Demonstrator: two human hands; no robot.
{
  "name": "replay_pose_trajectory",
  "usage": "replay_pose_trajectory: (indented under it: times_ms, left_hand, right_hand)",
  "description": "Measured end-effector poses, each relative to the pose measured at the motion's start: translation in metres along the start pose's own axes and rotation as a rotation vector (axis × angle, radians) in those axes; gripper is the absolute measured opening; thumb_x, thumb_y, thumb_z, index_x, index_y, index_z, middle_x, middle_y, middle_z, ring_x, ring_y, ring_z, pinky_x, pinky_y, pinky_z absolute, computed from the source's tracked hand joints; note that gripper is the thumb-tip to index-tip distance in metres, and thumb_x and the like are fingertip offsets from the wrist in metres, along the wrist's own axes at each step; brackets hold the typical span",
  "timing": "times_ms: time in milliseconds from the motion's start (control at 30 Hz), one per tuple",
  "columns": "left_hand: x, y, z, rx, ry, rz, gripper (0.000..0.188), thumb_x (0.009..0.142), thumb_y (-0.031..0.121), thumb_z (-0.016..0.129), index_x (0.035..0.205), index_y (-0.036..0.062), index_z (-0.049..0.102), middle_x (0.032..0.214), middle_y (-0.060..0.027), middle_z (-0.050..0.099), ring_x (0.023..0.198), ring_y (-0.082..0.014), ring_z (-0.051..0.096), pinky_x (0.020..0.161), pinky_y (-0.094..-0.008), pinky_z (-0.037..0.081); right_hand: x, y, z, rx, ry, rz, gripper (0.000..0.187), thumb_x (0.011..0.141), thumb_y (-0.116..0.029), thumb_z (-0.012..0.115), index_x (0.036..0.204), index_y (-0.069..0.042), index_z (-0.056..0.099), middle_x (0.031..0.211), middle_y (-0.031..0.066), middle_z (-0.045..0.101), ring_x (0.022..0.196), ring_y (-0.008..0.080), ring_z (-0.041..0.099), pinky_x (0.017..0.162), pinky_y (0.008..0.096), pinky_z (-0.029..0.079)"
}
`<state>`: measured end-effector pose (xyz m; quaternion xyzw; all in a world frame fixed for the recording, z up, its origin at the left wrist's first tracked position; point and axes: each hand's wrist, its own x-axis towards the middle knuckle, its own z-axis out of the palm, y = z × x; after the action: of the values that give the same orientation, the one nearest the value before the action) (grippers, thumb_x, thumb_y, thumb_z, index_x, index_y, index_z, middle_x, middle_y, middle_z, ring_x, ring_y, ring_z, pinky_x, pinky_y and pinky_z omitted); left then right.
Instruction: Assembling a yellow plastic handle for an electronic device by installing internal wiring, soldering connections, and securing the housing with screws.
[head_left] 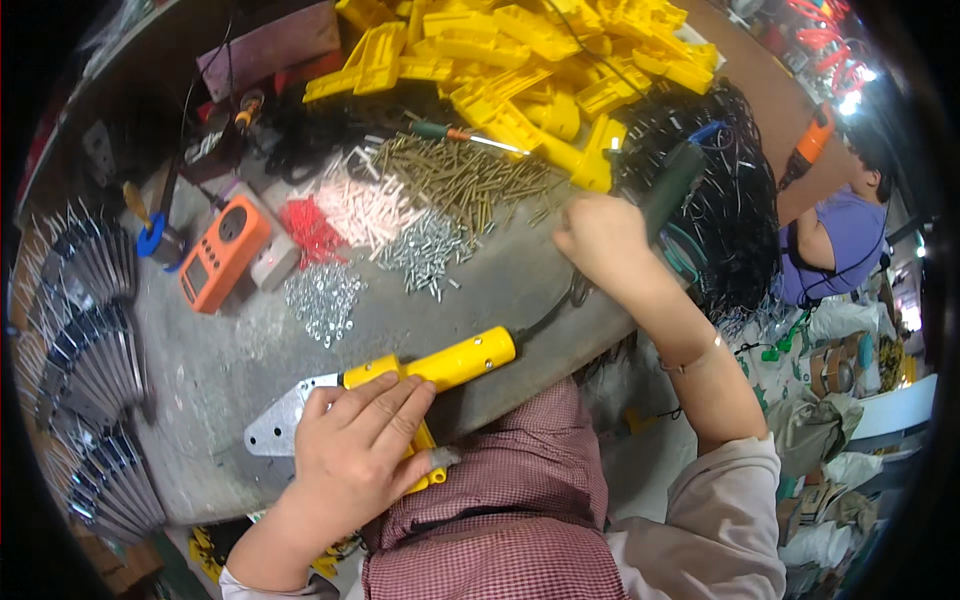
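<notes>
My left hand (pixel 362 442) lies over a yellow plastic tool housing (pixel 460 360) with a tubular handle, gripping it at the table's near edge. A flat, pointed metal plate (pixel 276 420) with holes sticks out of the housing's left end. My right hand (pixel 604 236) is raised farther out to the right, its fingers curled closed. What they hold, if anything, is hidden. Just beyond that hand is a dark green, handle-like object (pixel 674 184); whether the hand touches it I cannot tell. Long brass-coloured screws (pixel 470 180) lie to its left.
Yellow plastic shells (pixel 520 50) pile up at the back. Silver screws (pixel 428 250), nuts (pixel 325 300), red pieces (pixel 312 230) and pale pins (pixel 365 205) lie mid-table. An orange meter (pixel 226 254) stands left, near fanned metal blades (pixel 90 370). Black wires (pixel 735 220) heap right; a person (pixel 835 235) sits beyond.
</notes>
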<state>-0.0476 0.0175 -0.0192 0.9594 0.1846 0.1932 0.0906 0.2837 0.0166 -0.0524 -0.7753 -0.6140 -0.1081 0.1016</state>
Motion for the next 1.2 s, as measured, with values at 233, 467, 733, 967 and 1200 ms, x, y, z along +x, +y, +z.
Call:
replay_pose_trajectory:
  times_ms: [233, 467, 733, 967, 1200]
  left_hand:
    - [0.012, 0.001, 0.01, 0.067, 0.052, -0.07, 0.054, 0.053, 0.005, 0.073, 0.107, 0.0042, 0.065, 0.106, -0.0099, 0.065, 0.083, -0.0246, 0.061, 0.066, -0.034, 0.05]
    - [0.03, -0.005, 0.023, 0.067, 0.044, -0.124, 0.044, 0.057, -0.002, 0.067, 0.1, 0.0052, 0.066, 0.1, -0.0072, 0.064, 0.083, -0.0284, 0.056, 0.07, -0.0378, 0.049]
    - [0.019, -0.016, 0.024, 0.142, 0.029, -0.001, 0.035, 0.085, 0.008, 0.056, 0.119, 0.0038, 0.062, 0.128, -0.0118, 0.057, 0.081, -0.0288, 0.058, 0.07, -0.039, 0.048]
    - [0.009, -0.018, 0.049, -0.22, 0.289, -0.274, 0.035, 0.07, -0.011, 0.053, 0.103, -0.0042, 0.062, 0.102, -0.0169, 0.054, 0.094, -0.0319, 0.056, 0.082, -0.0371, 0.046]
    - [0.01, -0.021, 0.045, -0.078, 0.354, -0.067, 0.018, 0.079, -0.006, 0.056, 0.097, -0.0055, 0.062, 0.085, -0.0156, 0.061, 0.08, -0.0304, 0.055, 0.074, -0.036, 0.044]
  right_hand:
    - [0.017, 0.004, -0.018, 0.023, -0.08, -0.057, 0.015, 0.073, -0.019, 0.062, 0.076, -0.004, 0.061, 0.072, 0.017, 0.063, 0.069, 0.0361, 0.063, 0.066, 0.0457, 0.05]
    - [0.017, -0.023, 0.003, -0.154, -0.115, -0.336, 0.011, 0.066, -0.009, 0.064, 0.075, -0.006, 0.068, 0.084, 0.0112, 0.06, 0.085, 0.0254, 0.062, 0.068, 0.0375, 0.054]
    - [0.034, -0.02, 0.04, 0.035, 0.053, -0.563, 0.014, 0.07, -0.011, 0.061, 0.081, -0.003, 0.063, 0.074, 0.0116, 0.061, 0.075, 0.0289, 0.064, 0.063, 0.0404, 0.053]
    - [-0.03, -0.105, -0.043, 1.15, 0.158, -0.551, 0.011, 0.069, -0.006, 0.063, 0.075, -0.002, 0.055, 0.076, 0.0155, 0.057, 0.076, 0.0367, 0.059, 0.064, 0.0442, 0.048]
    - [-0.069, -0.114, -0.022, 1.173, 0.347, -0.539, 0.015, 0.076, -0.007, 0.066, 0.083, -0.002, 0.055, 0.085, 0.0109, 0.055, 0.074, 0.033, 0.058, 0.065, 0.0423, 0.049]
